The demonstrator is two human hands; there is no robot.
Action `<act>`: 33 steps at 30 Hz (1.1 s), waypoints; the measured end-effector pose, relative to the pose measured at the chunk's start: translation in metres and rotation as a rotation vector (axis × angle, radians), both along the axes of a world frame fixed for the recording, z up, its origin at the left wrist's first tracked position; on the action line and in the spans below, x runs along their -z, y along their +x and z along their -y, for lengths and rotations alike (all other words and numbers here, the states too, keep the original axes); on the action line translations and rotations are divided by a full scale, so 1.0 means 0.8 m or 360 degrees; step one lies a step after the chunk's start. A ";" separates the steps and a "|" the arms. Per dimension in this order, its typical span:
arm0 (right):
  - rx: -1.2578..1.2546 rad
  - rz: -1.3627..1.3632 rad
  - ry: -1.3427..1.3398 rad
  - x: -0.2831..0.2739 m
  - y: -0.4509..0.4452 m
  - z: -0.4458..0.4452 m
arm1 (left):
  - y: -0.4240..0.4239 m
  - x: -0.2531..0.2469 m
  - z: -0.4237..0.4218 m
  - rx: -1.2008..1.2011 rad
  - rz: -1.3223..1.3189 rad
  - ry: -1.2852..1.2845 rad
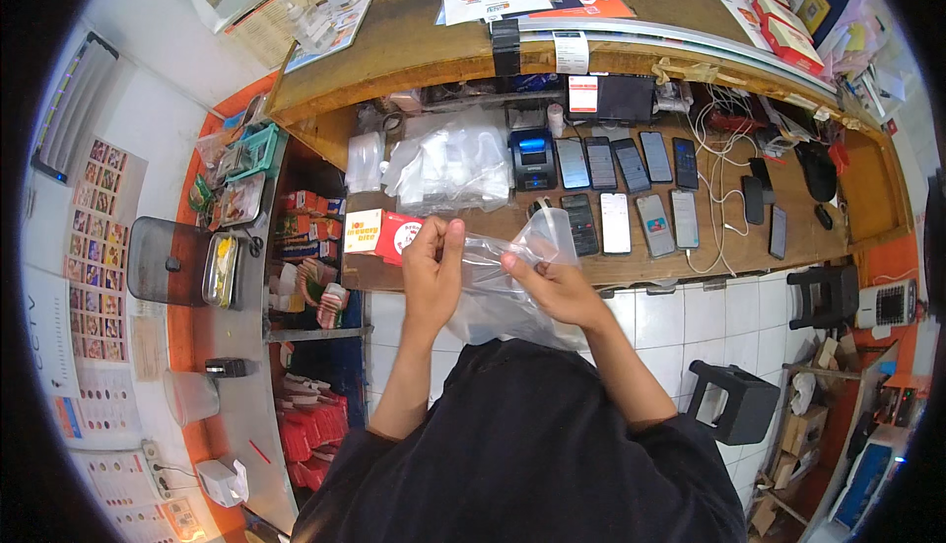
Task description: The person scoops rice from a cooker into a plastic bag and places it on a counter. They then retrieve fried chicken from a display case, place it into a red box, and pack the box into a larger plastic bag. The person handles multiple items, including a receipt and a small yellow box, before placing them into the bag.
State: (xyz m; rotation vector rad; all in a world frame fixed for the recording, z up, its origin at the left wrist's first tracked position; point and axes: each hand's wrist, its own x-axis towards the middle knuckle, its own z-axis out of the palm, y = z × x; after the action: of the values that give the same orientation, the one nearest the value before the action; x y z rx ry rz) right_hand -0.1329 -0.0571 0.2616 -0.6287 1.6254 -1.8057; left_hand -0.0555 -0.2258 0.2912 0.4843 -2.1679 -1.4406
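A clear plastic bag (491,306) hangs between my two hands, in front of my dark shirt. The fingers of my left hand (436,266) are closed on its left upper part. With thumb and fingers, my right hand (554,288) pinches the other side. Just beyond my left hand, a red and a white printed box (363,231) lie at the desk's edge. Behind the bag is a pile of clear plastic bags (451,166), beside a small black printer (533,159). Several smartphones (615,224) lie in rows to the right.
A wooden shelf (399,33) overhangs the desk (798,247). White cables (713,173) trail across the desk's right part. On the left, a metal counter (247,365) holds a food tray (220,269) and scissors (256,246). Black stools (732,402) stand on the tiled floor at right.
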 end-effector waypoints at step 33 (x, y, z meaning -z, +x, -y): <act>-0.0023 -0.1448 0.0159 0.012 -0.010 -0.005 | 0.071 -0.028 0.033 0.0473 0.0298 -0.0420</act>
State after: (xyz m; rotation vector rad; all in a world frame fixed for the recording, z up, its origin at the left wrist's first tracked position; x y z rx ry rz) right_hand -0.1406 -0.0528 0.2521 -1.5567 2.2276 -1.4752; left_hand 0.0013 -0.2522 0.3137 0.2151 -2.6231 -1.2653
